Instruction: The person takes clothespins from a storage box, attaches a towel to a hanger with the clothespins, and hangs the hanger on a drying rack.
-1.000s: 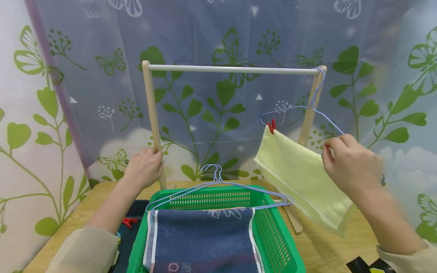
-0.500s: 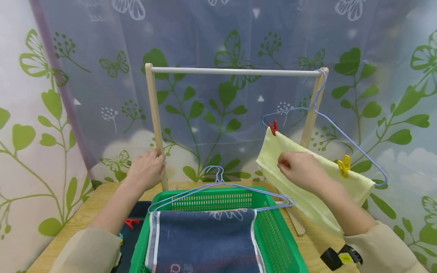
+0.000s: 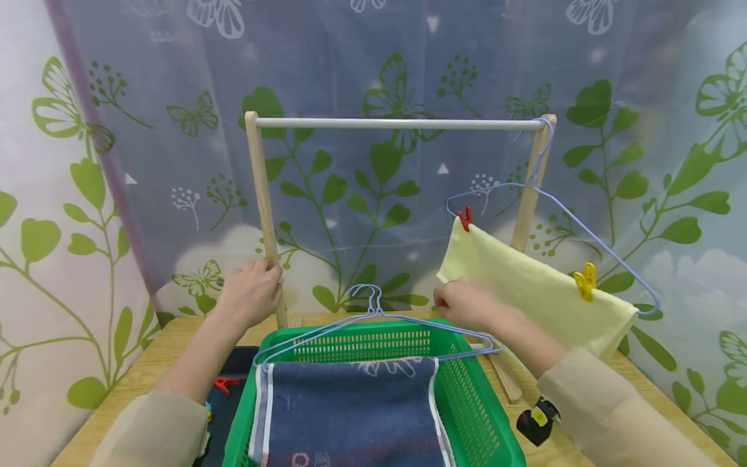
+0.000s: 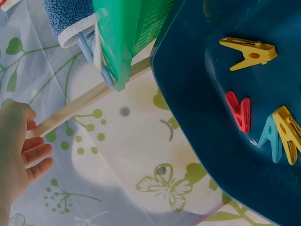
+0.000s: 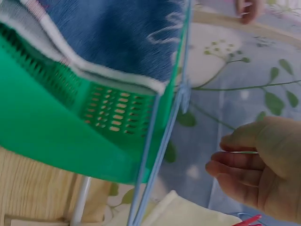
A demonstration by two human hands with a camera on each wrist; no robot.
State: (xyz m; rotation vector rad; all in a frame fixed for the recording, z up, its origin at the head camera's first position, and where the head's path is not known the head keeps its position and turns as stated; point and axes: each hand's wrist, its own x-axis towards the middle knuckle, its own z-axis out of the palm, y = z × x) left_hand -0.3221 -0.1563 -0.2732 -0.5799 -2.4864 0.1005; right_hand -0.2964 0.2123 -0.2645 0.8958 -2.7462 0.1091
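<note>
My left hand (image 3: 251, 292) grips the left wooden post (image 3: 262, 194) of a drying rack. My right hand (image 3: 467, 303), its fingers loosely curled around nothing, is above the back right of the green basket (image 3: 481, 402). Behind it, a pale yellow towel (image 3: 531, 285) hangs slanted from a lilac wire hanger (image 3: 607, 246), held by a red clothespin (image 3: 465, 219) and a yellow clothespin (image 3: 585, 281). That hanger's hook is over the right end of the white rail (image 3: 397, 122). Two more lilac hangers (image 3: 327, 332) lie across the basket, with a dark blue towel (image 3: 350, 402) below their bars.
To the basket's left, a dark blue tub (image 4: 188, 61) holds several loose clothespins, among them a yellow clothespin (image 4: 251, 52) and a red clothespin (image 4: 240, 111). The rack's right foot (image 3: 506, 379) rests on the wooden table (image 3: 134, 363). A patterned curtain (image 3: 350, 58) hangs behind.
My right hand has left the hanger's right end, where the yellow clothespin now shows, and moved left across the towel toward the basket. The left hand stays on the post.
</note>
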